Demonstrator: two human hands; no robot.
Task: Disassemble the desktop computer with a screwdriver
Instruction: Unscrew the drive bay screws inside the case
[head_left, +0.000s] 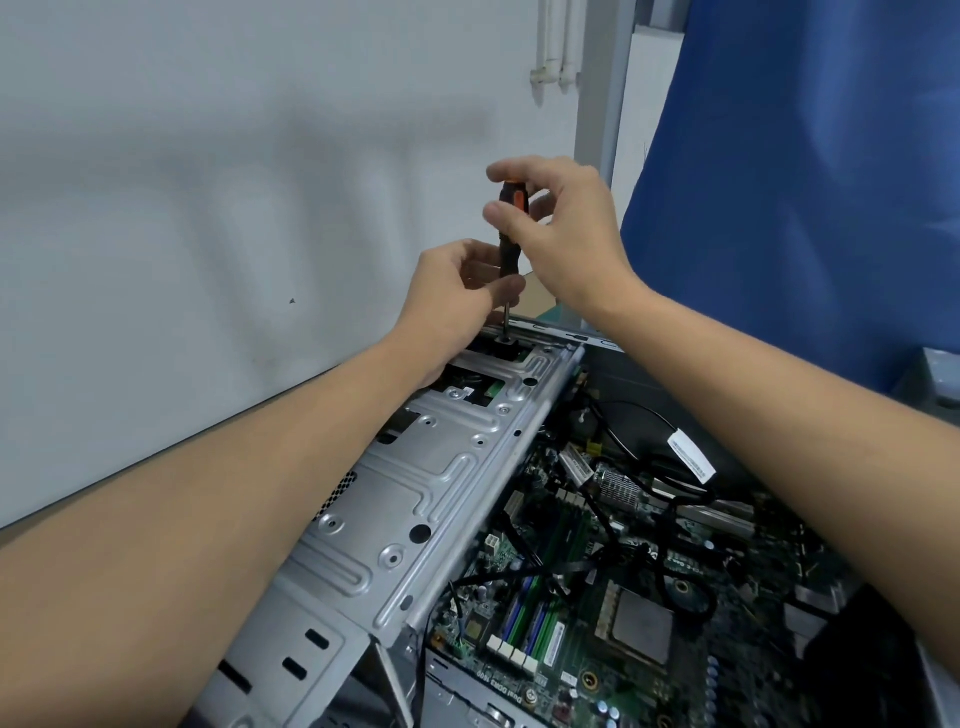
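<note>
Your left hand (457, 291) and right hand (569, 234) pinch the screwdriver (507, 254); tilted, its tip may slip off the screw (504, 340).

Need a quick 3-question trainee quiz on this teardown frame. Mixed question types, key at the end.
1. True or false: the screwdriver stands nearly upright, tip down on the far end of the metal drive cage.
2. What lies exposed to the right of the cage? A) motherboard B) keyboard C) monitor
3. Fill in: the ___ hand grips the top of the handle, and the other hand pinches it lower down.
Key: 1 true; 2 A; 3 right hand, with the left hand lower.
</note>
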